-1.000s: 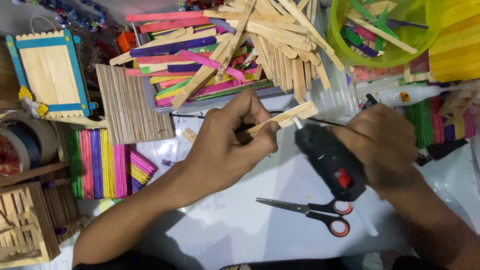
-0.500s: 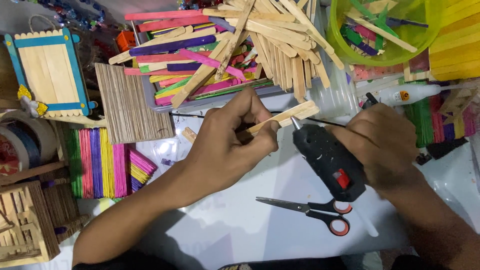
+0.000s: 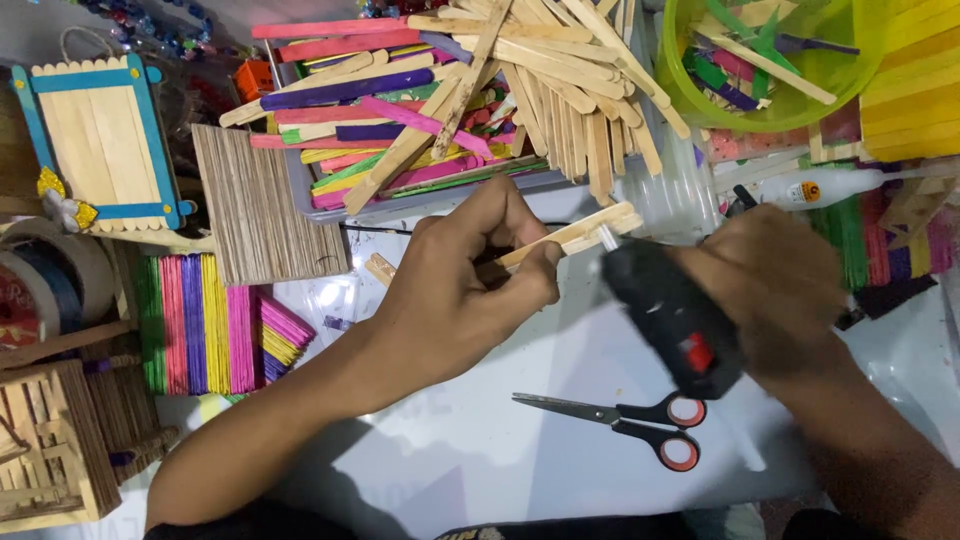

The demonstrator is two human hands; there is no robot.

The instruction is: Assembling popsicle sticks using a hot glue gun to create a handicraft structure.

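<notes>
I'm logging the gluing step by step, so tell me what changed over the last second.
Very little. The right hand tilted the black glue gun slightly, and its nozzle sits at the end of the wooden sticks as before. The left hand kept its pinch on those sticks. The scissors and the tray of sticks stayed put.

The scene is lit brightly and evenly from above. Soft dark shadows are thrown on the white table (image 3: pixel 480 450) under the arms. A little glare is seen left of the scissors (image 3: pixel 620 420). The glue gun (image 3: pixel 675 320) is slightly blurred.
</notes>
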